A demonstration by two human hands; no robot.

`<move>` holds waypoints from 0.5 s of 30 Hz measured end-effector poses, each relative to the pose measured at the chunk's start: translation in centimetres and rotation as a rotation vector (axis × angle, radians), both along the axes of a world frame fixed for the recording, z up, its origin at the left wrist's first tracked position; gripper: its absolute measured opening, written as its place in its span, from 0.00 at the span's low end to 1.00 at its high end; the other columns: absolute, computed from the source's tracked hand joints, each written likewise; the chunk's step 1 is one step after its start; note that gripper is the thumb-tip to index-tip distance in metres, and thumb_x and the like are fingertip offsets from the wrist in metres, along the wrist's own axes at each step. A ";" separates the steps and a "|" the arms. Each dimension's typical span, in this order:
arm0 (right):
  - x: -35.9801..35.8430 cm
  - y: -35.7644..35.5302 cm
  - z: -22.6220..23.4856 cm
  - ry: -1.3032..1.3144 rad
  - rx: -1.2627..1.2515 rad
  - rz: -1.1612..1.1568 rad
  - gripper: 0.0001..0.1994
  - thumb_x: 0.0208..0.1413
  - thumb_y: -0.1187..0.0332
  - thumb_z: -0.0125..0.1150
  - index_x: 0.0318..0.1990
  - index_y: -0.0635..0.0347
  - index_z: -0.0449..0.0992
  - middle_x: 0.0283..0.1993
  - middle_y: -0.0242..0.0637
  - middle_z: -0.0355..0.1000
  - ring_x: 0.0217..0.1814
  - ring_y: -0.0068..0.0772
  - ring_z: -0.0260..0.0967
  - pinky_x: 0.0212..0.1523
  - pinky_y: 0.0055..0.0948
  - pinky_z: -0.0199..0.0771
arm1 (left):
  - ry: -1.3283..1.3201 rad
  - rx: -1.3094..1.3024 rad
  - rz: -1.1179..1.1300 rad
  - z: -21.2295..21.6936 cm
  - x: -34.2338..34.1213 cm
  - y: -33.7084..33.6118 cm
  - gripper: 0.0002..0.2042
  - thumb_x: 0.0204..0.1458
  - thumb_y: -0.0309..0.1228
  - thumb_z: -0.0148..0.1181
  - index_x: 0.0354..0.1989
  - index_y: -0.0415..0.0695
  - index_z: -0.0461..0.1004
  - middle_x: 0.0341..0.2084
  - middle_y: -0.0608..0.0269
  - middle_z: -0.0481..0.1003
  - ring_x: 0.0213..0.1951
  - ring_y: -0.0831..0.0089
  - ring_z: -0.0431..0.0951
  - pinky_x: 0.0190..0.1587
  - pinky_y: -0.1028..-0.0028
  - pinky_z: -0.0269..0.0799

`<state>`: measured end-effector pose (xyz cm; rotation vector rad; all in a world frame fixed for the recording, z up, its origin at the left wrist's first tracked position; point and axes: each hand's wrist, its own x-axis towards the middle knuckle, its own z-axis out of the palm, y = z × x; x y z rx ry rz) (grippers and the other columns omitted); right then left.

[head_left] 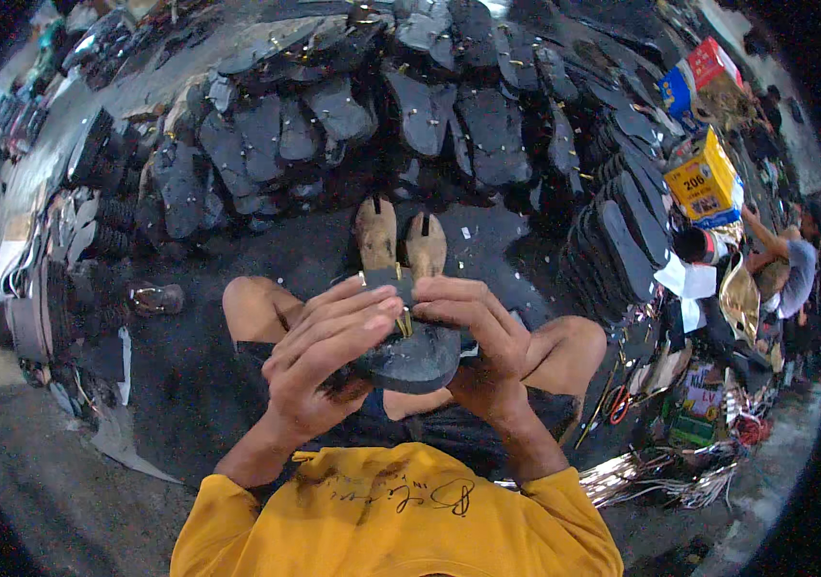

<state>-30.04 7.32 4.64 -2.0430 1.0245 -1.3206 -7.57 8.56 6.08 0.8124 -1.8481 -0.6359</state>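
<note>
In front of my lap a black sandal (pixel 415 363) is held between both hands, its rounded end toward me. Gold-coloured trim shows at its dark strap. My left hand (pixel 328 337) grips the sandal's left side, fingers laid across the strap from above. On the opposite side, my right hand (pixel 476 322) is closed round the edge, fingertips meeting the strap near the gold trim. Just beyond lie two wooden shoe lasts, a left one (pixel 376 236) and a right one (pixel 426 247), each with a dark slot at its far end. My palms and thumbs are mostly hidden.
Heaps of black soles (pixel 256 144) curve round the far side, with a leaning row (pixel 612 240) at right. A clear glass-like object (pixel 155 299) lies left. At right are a yellow box (pixel 704 183), orange-handled scissors (pixel 619 404) and another person (pixel 795 274).
</note>
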 end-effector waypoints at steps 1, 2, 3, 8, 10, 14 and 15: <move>-0.2 0.3 -0.5 -0.027 -0.037 0.000 0.18 0.48 0.74 0.74 0.49 0.62 0.83 0.55 0.47 0.81 0.59 0.47 0.80 0.62 0.41 0.80 | 0.015 0.016 0.017 0.2 -0.4 0.5 0.25 0.56 0.31 0.72 0.63 0.45 0.76 0.55 0.52 0.83 0.66 0.51 0.78 0.70 0.50 0.67; -0.3 0.7 -0.4 -0.085 -0.072 -0.013 0.16 0.47 0.72 0.75 0.46 0.63 0.84 0.51 0.47 0.82 0.55 0.48 0.82 0.58 0.42 0.83 | 0.009 -0.033 0.009 -0.3 -0.6 0.9 0.26 0.56 0.37 0.72 0.64 0.46 0.76 0.56 0.57 0.84 0.68 0.56 0.76 0.72 0.51 0.64; -0.2 0.8 -0.6 -0.102 -0.073 -0.003 0.17 0.47 0.71 0.76 0.46 0.63 0.84 0.51 0.47 0.82 0.56 0.48 0.82 0.59 0.43 0.83 | 0.010 -0.047 0.016 -0.2 -0.5 1.2 0.26 0.57 0.38 0.71 0.64 0.46 0.76 0.56 0.59 0.84 0.68 0.57 0.76 0.73 0.51 0.63; -0.3 1.0 -1.4 -0.149 -0.109 0.032 0.21 0.46 0.65 0.77 0.48 0.64 0.83 0.52 0.49 0.82 0.57 0.50 0.82 0.59 0.44 0.83 | -0.195 -0.071 0.061 1.8 0.7 1.0 0.20 0.59 0.38 0.69 0.59 0.46 0.79 0.56 0.56 0.83 0.64 0.57 0.79 0.72 0.52 0.63; -0.1 0.9 -1.7 -0.146 -0.094 0.051 0.23 0.45 0.63 0.78 0.49 0.64 0.83 0.53 0.48 0.82 0.57 0.50 0.82 0.59 0.44 0.83 | -0.144 -0.057 0.004 1.7 0.8 0.8 0.19 0.56 0.36 0.70 0.55 0.44 0.81 0.53 0.55 0.83 0.61 0.55 0.81 0.68 0.53 0.69; 1.3 1.2 0.0 -0.193 0.144 0.030 0.26 0.44 0.59 0.79 0.51 0.61 0.83 0.54 0.45 0.82 0.57 0.49 0.82 0.57 0.43 0.84 | -0.015 0.050 -0.121 -0.7 0.9 0.7 0.18 0.45 0.28 0.75 0.48 0.42 0.83 0.48 0.56 0.83 0.53 0.53 0.85 0.56 0.58 0.81; 1.3 1.0 0.2 -0.154 0.176 0.047 0.26 0.44 0.59 0.79 0.51 0.60 0.83 0.54 0.44 0.82 0.58 0.49 0.82 0.57 0.43 0.84 | -0.066 0.100 -0.118 -0.8 1.0 0.7 0.19 0.42 0.25 0.76 0.46 0.42 0.83 0.47 0.57 0.82 0.51 0.53 0.86 0.53 0.60 0.83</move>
